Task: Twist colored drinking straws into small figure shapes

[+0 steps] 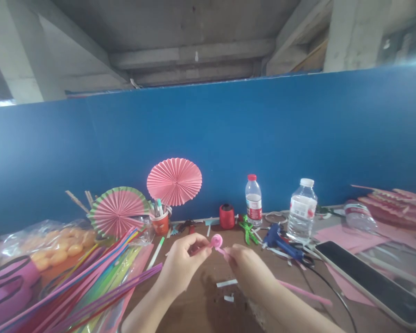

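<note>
In the head view, a small pink spiral coil (pixel 217 241) of fuzzy stem is held up between the two hands, above the brown table (pixel 194 314). The left hand (pixel 185 259) pinches the coil's left edge between thumb and index finger, so most of the round sits just outside that grip, toward the right hand (pixel 244 266). The right hand's fingers are closed on the short pink length leading off the coil's lower right. A pink stem (pixel 305 292) emerges beyond the right forearm; its link to the coil is hidden.

Below the hands lie white paper scraps (pixel 226 282). Behind them stand a red cylindrical container (pixel 226 217), a green clip-like object (pixel 247 230) and a red-capped water bottle (pixel 253 203). Farther right are a blue glue gun (pixel 284 243), a white-capped water bottle (pixel 302 212) and, nearer the person, a dark-screened smartphone (pixel 370 282).

On the left, many-coloured chenille stems (pixel 100 277) lie beside a clear bag of orange ovals (pixel 60 245). A green-rimmed pink pleated fan (pixel 119 212) stands behind them, near a red paper cup (pixel 160 224) of pens, with a round pink pleated fan (pixel 174 181) above, before the blue partition (pixel 222 125).
</note>
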Demonstrator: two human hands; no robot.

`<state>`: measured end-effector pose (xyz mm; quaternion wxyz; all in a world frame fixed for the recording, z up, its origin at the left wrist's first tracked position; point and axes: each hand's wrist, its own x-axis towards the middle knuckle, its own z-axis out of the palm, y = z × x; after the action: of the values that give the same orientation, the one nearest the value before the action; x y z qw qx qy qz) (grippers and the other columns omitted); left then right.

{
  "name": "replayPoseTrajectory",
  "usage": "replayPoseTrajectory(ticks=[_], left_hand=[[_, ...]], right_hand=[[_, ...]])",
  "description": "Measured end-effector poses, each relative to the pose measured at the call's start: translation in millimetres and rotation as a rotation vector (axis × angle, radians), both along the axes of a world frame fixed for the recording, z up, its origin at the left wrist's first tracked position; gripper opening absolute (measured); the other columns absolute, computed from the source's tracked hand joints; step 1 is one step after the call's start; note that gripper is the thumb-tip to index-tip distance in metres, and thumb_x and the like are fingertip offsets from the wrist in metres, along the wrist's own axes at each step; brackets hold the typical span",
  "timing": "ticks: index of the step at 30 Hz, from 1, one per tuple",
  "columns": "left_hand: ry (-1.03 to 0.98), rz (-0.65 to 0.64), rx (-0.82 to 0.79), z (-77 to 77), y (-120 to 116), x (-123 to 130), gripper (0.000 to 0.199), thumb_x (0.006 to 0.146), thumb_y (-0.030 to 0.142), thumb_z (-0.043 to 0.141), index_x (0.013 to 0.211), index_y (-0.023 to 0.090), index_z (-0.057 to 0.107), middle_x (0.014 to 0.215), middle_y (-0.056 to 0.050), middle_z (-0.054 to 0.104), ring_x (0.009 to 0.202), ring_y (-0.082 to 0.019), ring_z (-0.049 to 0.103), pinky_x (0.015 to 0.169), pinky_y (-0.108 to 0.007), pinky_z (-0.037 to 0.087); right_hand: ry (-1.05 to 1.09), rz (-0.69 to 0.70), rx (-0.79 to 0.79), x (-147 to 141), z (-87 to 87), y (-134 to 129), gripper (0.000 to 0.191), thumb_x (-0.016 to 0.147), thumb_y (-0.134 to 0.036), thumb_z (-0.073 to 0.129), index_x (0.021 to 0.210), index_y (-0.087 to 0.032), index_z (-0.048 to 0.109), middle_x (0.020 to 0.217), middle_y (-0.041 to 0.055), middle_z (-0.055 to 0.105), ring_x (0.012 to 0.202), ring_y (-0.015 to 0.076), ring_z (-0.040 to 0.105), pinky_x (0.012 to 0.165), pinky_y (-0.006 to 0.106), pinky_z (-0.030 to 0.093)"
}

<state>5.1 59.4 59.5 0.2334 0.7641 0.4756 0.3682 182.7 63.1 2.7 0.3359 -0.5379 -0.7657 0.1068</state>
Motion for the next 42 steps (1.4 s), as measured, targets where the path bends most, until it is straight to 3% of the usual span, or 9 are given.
replayPoseTrajectory(ticks=[4,7,10,14,17,24,31,33,42], left_hand=[[0.123,0.010,0.144,-8.3,2,0,0.012,0.079,0.026,0.049,0.077,0.020,0.059,0.070,0.002,0.060,0.064,-0.012,0.054,0.060,-0.022,0.040],[0.349,-0.029,0.437,-15.8,1,-2,0.014,0.082,0.020,0.045,0.082,0.020,0.059,0.074,-0.001,0.060,0.068,-0.014,0.053,0.063,-0.025,0.039],[0.552,-0.104,0.724,-21.2,-1,-5,0.017,0.083,0.016,0.043,0.088,0.019,0.059,0.078,-0.003,0.061,0.070,-0.015,0.051,0.064,-0.027,0.037],[0.661,-0.111,0.926,-23.2,-5,-7,0.017,0.083,0.013,0.044,0.092,0.017,0.058,0.084,-0.003,0.063,0.072,-0.016,0.051,0.065,-0.029,0.035],[0.654,-0.118,0.933,-20.5,-7,-4,0.016,0.083,0.013,0.043,0.090,0.017,0.058,0.084,-0.003,0.063,0.071,-0.015,0.050,0.065,-0.029,0.034],[0.494,-0.094,0.366,1.8,-12,8,0.022,0.083,0.019,0.040,0.073,0.019,0.059,0.073,-0.002,0.060,0.078,-0.019,0.050,0.068,-0.030,0.035],[-0.143,-0.368,-0.630,-0.5,-5,-3,0.035,0.081,0.033,0.038,0.068,0.013,0.064,0.063,-0.004,0.062,0.064,-0.016,0.058,0.067,-0.028,0.043],[-0.309,-0.413,-0.808,-4.6,-3,-4,0.032,0.078,0.034,0.044,0.068,0.012,0.064,0.060,-0.003,0.060,0.059,-0.014,0.058,0.065,-0.027,0.045],[-0.392,-0.298,-0.828,-8.7,-1,2,0.022,0.064,0.034,0.065,0.065,0.013,0.058,0.051,0.002,0.057,0.044,-0.008,0.051,0.050,-0.021,0.041]], right_hand=[[0.438,0.144,-0.093,-5,3.6,-3,0.021,0.082,-0.028,0.038,0.080,-0.019,0.057,0.070,0.0033,0.056,0.067,0.0159,0.051,0.061,0.026,0.036],[0.962,0.244,-0.540,-2,15.3,-4,0.031,0.083,-0.043,0.033,0.081,-0.018,0.053,0.063,0.0003,0.053,0.053,0.0120,0.049,0.048,0.022,0.034],[1.228,0.333,-0.858,-2,20.7,-7,0.026,0.078,-0.043,0.046,0.075,-0.017,0.050,0.059,-0.0013,0.052,0.045,0.0080,0.047,0.042,0.018,0.031],[1.322,0.394,-0.878,-6,21.5,-14,0.012,0.070,-0.026,0.058,0.072,-0.017,0.049,0.057,-0.0038,0.051,0.045,0.0057,0.047,0.043,0.016,0.032],[1.283,0.386,-0.815,-8,23.4,-17,0.011,0.068,-0.023,0.059,0.071,-0.017,0.049,0.056,-0.0044,0.051,0.047,0.0059,0.046,0.046,0.018,0.036],[0.717,0.280,-0.302,-3,23.9,-12,0.011,0.073,-0.026,0.055,0.068,-0.017,0.055,0.059,-0.0030,0.052,0.054,0.0100,0.048,0.050,0.021,0.037],[0.531,0.392,-0.049,1,20.3,-15,0.015,0.080,-0.025,0.050,0.070,-0.018,0.058,0.073,0.0013,0.058,0.069,0.0127,0.054,0.066,0.024,0.043],[0.541,0.426,-0.028,2,20.0,-15,0.016,0.081,-0.026,0.049,0.071,-0.018,0.058,0.075,0.0023,0.059,0.070,0.0130,0.055,0.067,0.024,0.043],[0.493,0.393,-0.067,8,25.7,-16,0.012,0.079,-0.026,0.053,0.071,-0.018,0.059,0.072,0.0010,0.060,0.068,0.0125,0.055,0.062,0.022,0.041]])
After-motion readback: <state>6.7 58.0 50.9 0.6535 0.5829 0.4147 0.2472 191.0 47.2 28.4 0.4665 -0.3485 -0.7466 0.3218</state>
